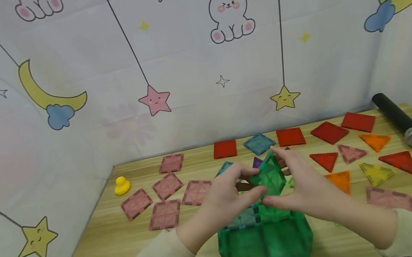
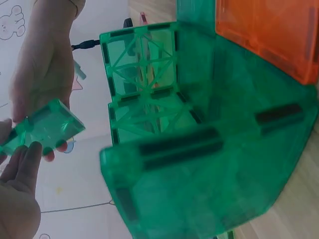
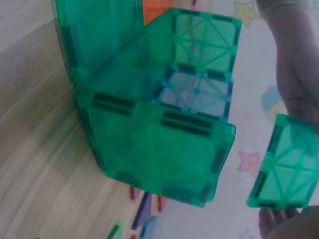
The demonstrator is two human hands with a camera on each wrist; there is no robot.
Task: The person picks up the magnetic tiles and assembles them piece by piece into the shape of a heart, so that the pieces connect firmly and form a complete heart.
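Note:
Both hands hold a translucent green magnetic tile [image 1: 272, 179] in the air, tilted. My left hand [image 1: 236, 189] pinches its left side between thumb and fingers. At the opposite side, my right hand [image 1: 303, 182] grips it, the two thumbs nearly meeting at the lower edge. Below the hands stands a box-like structure of green magnetic tiles [image 1: 245, 248]. A pale blue tile [image 3: 197, 92] forms part of its upright back wall. An orange tile [image 2: 271, 35] belongs to its near part. The held tile shows apart from the structure in the right wrist view.
Pink tiles [image 1: 165, 214] lie on the wooden table [image 1: 99, 248] to the left, near a yellow toy duck [image 1: 122, 186]. Red tiles [image 1: 290, 137], orange and yellow pieces are spread at the back and right. A black microphone [image 1: 400, 120] lies at the far right.

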